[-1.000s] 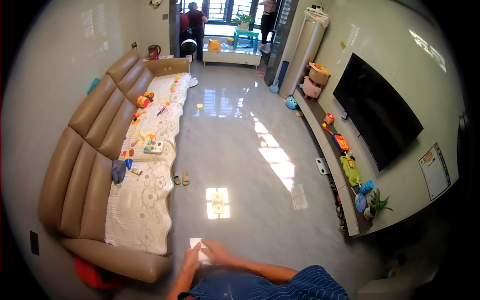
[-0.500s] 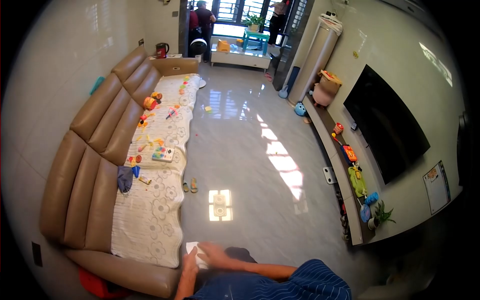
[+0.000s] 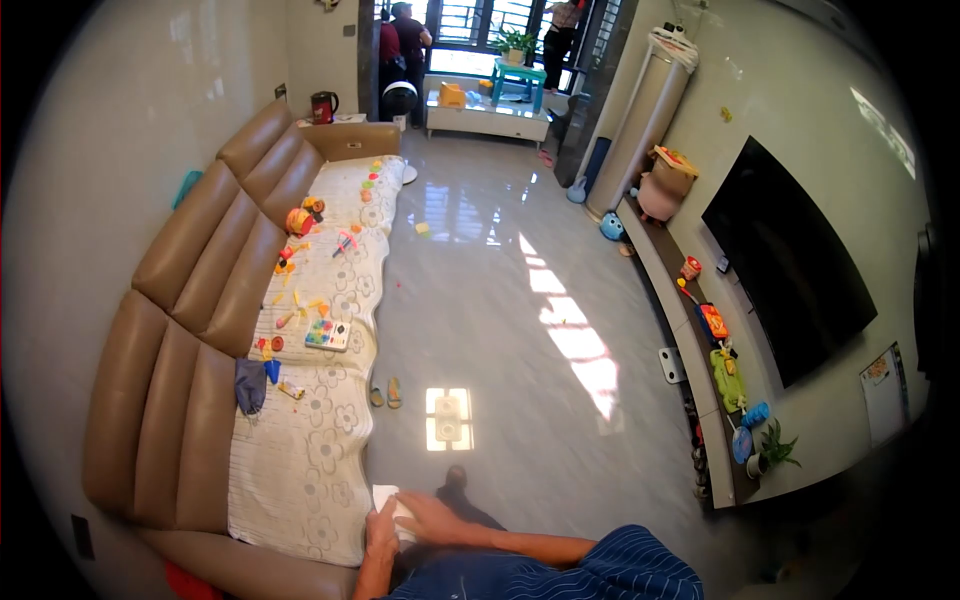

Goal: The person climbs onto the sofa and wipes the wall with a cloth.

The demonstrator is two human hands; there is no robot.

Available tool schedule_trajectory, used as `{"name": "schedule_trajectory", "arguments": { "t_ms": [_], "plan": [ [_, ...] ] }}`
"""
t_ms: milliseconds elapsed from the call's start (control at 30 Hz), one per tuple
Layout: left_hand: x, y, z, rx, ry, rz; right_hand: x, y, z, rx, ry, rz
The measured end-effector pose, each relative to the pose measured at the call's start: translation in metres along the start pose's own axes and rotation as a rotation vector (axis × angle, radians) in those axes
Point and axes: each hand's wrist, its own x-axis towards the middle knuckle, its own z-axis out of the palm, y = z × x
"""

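Observation:
At the bottom of the view, a small white piece of paper or cloth (image 3: pixel 384 495) is held in front of my body; I cannot tell which material it is. My left hand (image 3: pixel 381 532) is closed around its left side, with the thumb pointing up along it. From the right, my right hand (image 3: pixel 432 519) reaches across and grips its other edge, covering part of it. Both hands are close together beside the front end of the sofa cover (image 3: pixel 300 480).
A brown sofa (image 3: pixel 165 420) with scattered toys runs along the left. Slippers (image 3: pixel 386 392) lie on the shiny floor. A low TV cabinet (image 3: pixel 690 360) with toys and a plant lines the right wall. People (image 3: pixel 408 50) stand by the far window.
My leg and dark shoe have come forward into view below the floor reflection. The room has shifted slightly in view. Both hands stay on the white piece.

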Motion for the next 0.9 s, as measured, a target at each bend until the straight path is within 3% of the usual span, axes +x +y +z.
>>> {"name": "schedule_trajectory", "arguments": {
  "t_ms": [200, 467, 567, 700, 800, 900],
  "plan": [
    [0.041, 0.056, 0.060, 0.158, 0.048, 0.163, 0.060, 0.020, -0.046, -0.013, 0.083, -0.054],
    [0.094, 0.076, 0.126, -0.055, -0.136, 0.124, 0.092, 0.047, -0.118, 0.033, 0.366, 0.143],
    [0.099, 0.082, 0.151, -0.160, -0.209, 0.056, 0.105, 0.060, -0.135, 0.435, 0.429, 0.349],
    [0.114, 0.084, 0.169, -0.089, -0.228, 0.083, 0.112, 0.075, -0.162, 1.047, 0.155, 0.620],
    [0.136, 0.085, 0.172, 0.132, -0.191, 0.127, 0.126, 0.075, -0.175, 0.878, 0.150, 0.663],
    [0.154, 0.090, 0.171, 0.196, -0.138, 0.096, 0.147, 0.109, -0.155, 1.066, 0.213, 0.626]
  ]
}}
